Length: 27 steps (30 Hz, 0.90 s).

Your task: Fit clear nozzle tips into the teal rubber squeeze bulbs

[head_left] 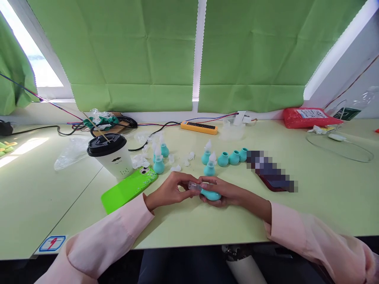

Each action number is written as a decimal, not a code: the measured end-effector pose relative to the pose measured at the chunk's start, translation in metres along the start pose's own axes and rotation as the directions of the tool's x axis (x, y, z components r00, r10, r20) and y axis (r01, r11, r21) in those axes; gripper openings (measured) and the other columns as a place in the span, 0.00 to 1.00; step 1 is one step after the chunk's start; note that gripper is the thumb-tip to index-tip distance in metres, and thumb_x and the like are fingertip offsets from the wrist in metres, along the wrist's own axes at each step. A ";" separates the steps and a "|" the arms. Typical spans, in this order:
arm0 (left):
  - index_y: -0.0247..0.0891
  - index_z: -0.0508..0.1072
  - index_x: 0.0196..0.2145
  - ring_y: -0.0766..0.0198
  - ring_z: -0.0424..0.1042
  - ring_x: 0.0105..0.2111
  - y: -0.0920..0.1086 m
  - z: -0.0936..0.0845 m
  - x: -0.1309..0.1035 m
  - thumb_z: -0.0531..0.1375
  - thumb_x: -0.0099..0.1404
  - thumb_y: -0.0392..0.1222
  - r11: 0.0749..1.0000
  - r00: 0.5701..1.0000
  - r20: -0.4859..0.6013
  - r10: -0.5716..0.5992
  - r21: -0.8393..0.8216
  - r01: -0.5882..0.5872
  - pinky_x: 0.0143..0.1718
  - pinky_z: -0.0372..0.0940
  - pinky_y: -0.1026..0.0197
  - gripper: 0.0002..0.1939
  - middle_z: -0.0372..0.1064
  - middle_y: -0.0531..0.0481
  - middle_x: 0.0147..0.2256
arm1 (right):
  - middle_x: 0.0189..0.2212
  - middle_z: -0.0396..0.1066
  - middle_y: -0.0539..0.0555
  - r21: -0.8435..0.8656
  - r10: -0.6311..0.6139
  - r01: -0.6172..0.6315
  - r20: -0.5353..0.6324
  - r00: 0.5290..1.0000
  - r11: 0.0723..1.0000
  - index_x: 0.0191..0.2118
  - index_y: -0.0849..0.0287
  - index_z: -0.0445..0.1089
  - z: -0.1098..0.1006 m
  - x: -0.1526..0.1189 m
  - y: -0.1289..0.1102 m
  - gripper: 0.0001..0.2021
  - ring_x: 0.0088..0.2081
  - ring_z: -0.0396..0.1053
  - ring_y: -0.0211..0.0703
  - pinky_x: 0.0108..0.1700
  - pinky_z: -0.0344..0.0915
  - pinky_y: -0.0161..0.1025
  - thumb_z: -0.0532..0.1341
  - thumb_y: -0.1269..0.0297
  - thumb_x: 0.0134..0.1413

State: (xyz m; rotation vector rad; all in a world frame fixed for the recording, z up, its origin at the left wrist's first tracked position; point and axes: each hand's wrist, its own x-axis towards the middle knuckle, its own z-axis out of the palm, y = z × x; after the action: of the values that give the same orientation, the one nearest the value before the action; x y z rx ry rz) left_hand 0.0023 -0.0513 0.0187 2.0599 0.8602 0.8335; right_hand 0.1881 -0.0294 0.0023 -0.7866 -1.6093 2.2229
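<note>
My right hand [227,191] is wrapped around a teal rubber bulb [211,195], held lying sideways just above the table. At the bulb's left end is a clear plastic nozzle [194,187], pinched by the fingers of my left hand [171,189]. Whether the nozzle is fully seated in the bulb I cannot tell. Beyond my hands stand teal bulbs with clear tips, one group at the left [159,166] and two at the right [209,169]. Three bulbs with open necks [234,157] stand in a row beside them. Small clear plastic pieces [175,168] lie between the groups.
A lidded paper cup [117,159] and a green phone case [124,193] are left of my hands; a dark phone [275,179], partly pixelated, lies right. Behind are a yellow power strip [199,127], cables, crumpled plastic [71,154] and a red package [308,118].
</note>
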 end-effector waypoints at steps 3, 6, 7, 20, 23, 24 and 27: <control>0.31 0.68 0.41 0.66 0.66 0.26 -0.005 -0.007 0.004 0.49 0.60 0.46 1.000 0.987 -0.160 -0.015 -0.024 0.011 0.28 0.63 0.65 0.18 0.68 0.46 0.27 | 0.21 0.64 0.46 -0.098 -0.118 0.109 -0.082 0.990 0.989 0.34 0.58 0.57 0.006 0.000 -0.001 0.12 0.13 0.54 0.25 0.12 0.46 0.25 0.56 0.56 0.48; 0.33 0.66 0.43 0.64 0.66 0.29 -0.020 -0.017 0.009 0.43 0.63 0.44 0.968 0.932 -0.361 0.021 0.242 0.072 0.32 0.63 0.61 0.19 0.68 0.45 0.31 | 0.22 0.66 0.48 -0.129 -0.189 0.178 -0.080 0.979 0.976 0.32 0.59 0.58 0.009 0.000 -0.001 0.11 0.15 0.57 0.26 0.16 0.53 0.27 0.58 0.58 0.46; 0.34 0.65 0.44 0.62 0.66 0.33 -0.027 -0.019 0.011 0.44 0.63 0.43 0.916 0.927 -0.371 0.060 0.389 0.097 0.37 0.62 0.58 0.17 0.68 0.44 0.35 | 0.22 0.67 0.48 -0.126 -0.193 0.184 -0.068 0.979 0.975 0.32 0.60 0.58 0.009 0.000 0.000 0.11 0.16 0.58 0.27 0.18 0.55 0.27 0.59 0.59 0.46; 0.37 0.62 0.46 0.60 0.62 0.40 -0.050 -0.015 0.045 0.47 0.61 0.39 0.484 0.980 -0.196 0.023 0.860 0.160 0.33 0.62 0.62 0.15 0.61 0.44 0.40 | 0.23 0.68 0.51 -0.069 -0.158 0.163 0.074 0.985 0.984 0.30 0.63 0.59 0.007 0.000 0.003 0.12 0.19 0.63 0.31 0.23 0.60 0.32 0.61 0.61 0.42; 0.36 0.68 0.38 0.58 0.62 0.37 -0.053 -0.011 0.049 0.50 0.59 0.38 0.433 0.989 -0.141 -0.053 0.889 0.149 0.30 0.60 0.61 0.11 0.65 0.45 0.34 | 0.22 0.68 0.51 -0.029 -0.188 0.190 0.061 0.980 0.981 0.30 0.62 0.59 0.004 0.000 0.004 0.12 0.19 0.64 0.32 0.23 0.60 0.32 0.61 0.62 0.43; 0.36 0.69 0.36 0.58 0.62 0.37 -0.055 -0.010 0.049 0.50 0.59 0.37 0.429 0.990 -0.128 -0.061 0.892 0.142 0.30 0.60 0.61 0.10 0.66 0.45 0.32 | 0.21 0.68 0.51 -0.013 -0.197 0.198 0.056 0.979 0.980 0.30 0.62 0.59 0.004 0.000 0.004 0.11 0.19 0.64 0.32 0.22 0.60 0.32 0.61 0.62 0.43; 0.35 0.69 0.33 0.57 0.62 0.36 -0.059 -0.007 0.049 0.51 0.58 0.36 0.423 0.990 -0.121 -0.071 0.895 0.139 0.31 0.59 0.60 0.08 0.68 0.45 0.29 | 0.19 0.68 0.50 0.012 -0.221 0.221 0.034 0.975 0.975 0.30 0.62 0.59 0.003 0.000 0.005 0.12 0.17 0.64 0.33 0.20 0.60 0.32 0.60 0.61 0.43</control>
State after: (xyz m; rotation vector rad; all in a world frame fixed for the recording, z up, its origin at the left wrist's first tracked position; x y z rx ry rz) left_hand 0.0071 0.0188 -0.0124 2.8454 1.7476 0.3299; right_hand 0.1870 -0.0331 -0.0014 -0.5393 -1.6169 2.0946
